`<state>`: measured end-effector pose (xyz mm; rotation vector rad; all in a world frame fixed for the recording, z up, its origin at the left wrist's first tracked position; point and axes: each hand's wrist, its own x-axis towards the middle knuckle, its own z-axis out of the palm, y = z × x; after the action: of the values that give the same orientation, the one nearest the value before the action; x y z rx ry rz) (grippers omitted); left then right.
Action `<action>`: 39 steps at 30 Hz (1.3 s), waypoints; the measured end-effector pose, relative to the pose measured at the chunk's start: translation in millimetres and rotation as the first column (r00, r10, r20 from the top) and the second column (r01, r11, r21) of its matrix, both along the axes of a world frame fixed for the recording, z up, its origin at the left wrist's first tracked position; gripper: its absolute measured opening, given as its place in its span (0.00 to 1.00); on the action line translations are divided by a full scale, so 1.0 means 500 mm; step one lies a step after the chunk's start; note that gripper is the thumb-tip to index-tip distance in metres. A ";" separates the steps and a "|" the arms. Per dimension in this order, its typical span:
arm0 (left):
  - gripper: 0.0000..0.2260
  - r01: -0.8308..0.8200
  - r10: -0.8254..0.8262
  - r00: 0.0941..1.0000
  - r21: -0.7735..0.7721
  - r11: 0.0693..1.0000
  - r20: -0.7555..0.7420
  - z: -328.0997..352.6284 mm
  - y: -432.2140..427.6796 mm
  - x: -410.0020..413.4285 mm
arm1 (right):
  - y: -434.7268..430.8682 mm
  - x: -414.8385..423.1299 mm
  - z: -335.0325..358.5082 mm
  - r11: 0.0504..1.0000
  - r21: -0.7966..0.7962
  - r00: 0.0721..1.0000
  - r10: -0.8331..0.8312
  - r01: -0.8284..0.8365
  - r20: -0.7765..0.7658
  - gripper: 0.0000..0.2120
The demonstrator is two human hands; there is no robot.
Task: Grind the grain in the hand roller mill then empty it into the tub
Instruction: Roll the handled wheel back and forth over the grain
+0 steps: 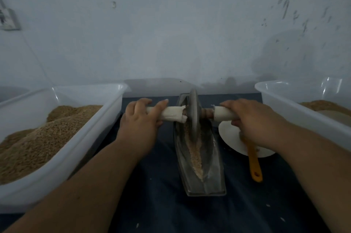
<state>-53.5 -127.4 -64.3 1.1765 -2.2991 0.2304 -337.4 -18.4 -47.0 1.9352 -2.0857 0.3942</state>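
Cloth-wrapped handles fill your left hand (141, 117) and right hand (248, 117); tilt the wheel (193, 117) and grain (195, 149) may spill from the trough (182, 156).

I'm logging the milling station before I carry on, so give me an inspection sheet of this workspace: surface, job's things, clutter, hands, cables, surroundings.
Surface: dark blue cloth, a few pale specks on it.
Job's things: grinding wheel upright in the boat-shaped trough; grain lies along its bottom. Left tub heaped with grain; right tub holds less.
Clutter: white plate beside the trough, with an orange-handled tool overhanging it.
Grippers: left hand grips the left wrapped handle; right hand grips the right wrapped handle.
Cables: a thin line runs below the wall socket; cannot tell if it is a cable.
Surroundings: pale scuffed wall; back tub against it.
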 end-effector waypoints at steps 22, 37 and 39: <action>0.12 0.056 -0.089 0.969 -0.144 0.988 -0.229 0.001 -0.009 -0.039 | -0.065 -0.016 -0.087 0.981 -0.098 0.979 -0.156 0.169 0.133 0.34; 0.20 -0.181 0.168 0.964 0.045 0.982 0.205 0.056 -0.023 -0.060 | -0.076 -0.021 -0.007 0.990 -0.038 0.982 -0.139 0.135 -0.128 0.21; 0.20 -0.194 0.180 0.962 0.055 0.979 0.205 0.056 -0.039 -0.063 | -0.084 -0.023 -0.004 0.990 -0.055 0.982 -0.137 0.131 -0.128 0.24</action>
<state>-85.2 -146.8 -36.5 1.4711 -2.3843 0.3498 -348.9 -60.3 -48.9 1.7328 -2.0880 0.2757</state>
